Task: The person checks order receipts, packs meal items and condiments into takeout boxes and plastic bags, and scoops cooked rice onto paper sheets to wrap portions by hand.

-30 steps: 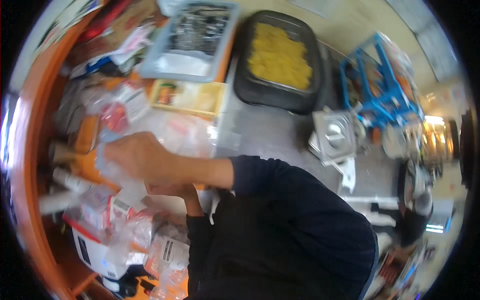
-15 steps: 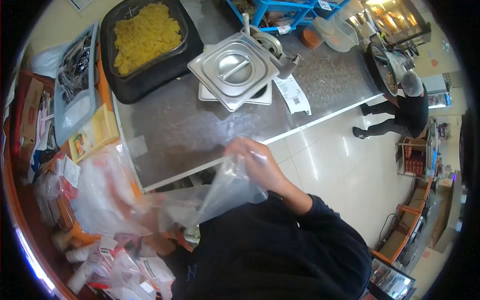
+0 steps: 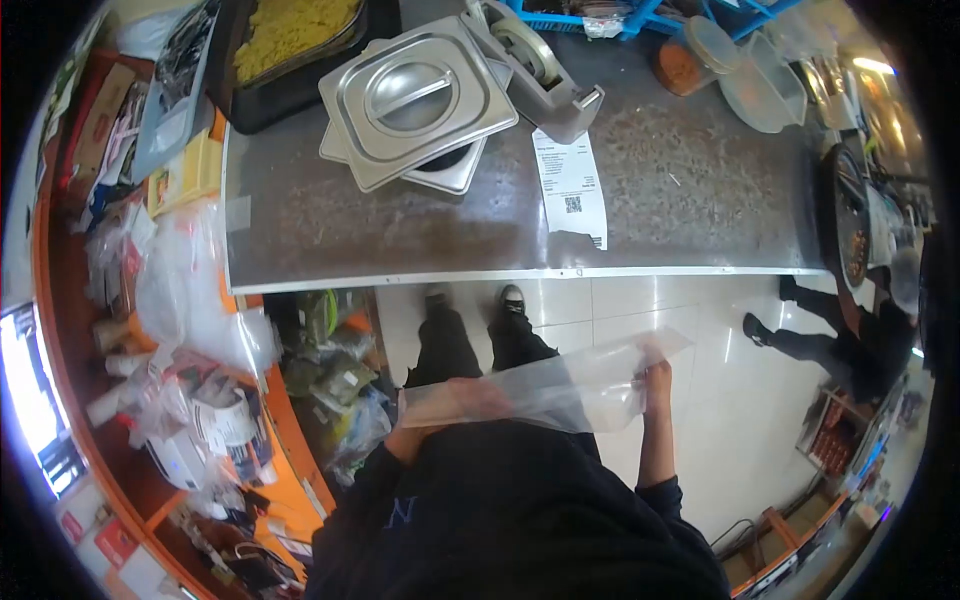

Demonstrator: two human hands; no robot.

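A clear plastic bag [image 3: 560, 385] is stretched sideways in front of my body, below the counter edge. My right hand [image 3: 655, 378] is closed on its right end, fingers pinching the film. At the other end my left hand [image 3: 455, 402] grips the bag; its fingers show blurred through the film, so whether they are inside or behind it I cannot tell. Beyond the hands, a paper receipt [image 3: 572, 190] lies on the metal counter [image 3: 400, 240], partly under a tape dispenser [image 3: 540, 75]. Left of it sit stacked steel containers with a lid [image 3: 415, 100].
A black tray of yellow food [image 3: 290, 40] stands at the back left. Plastic tubs [image 3: 765, 90] and blue baskets [image 3: 600, 22] are at the back right. Shelves with plastic bags [image 3: 180, 290] line my left. Another person [image 3: 850, 340] stands at the right.
The bag and both hands have moved right, away from the shelf on the left, and the bag is now stretched out between them. My view has turned and shifted over the counter.
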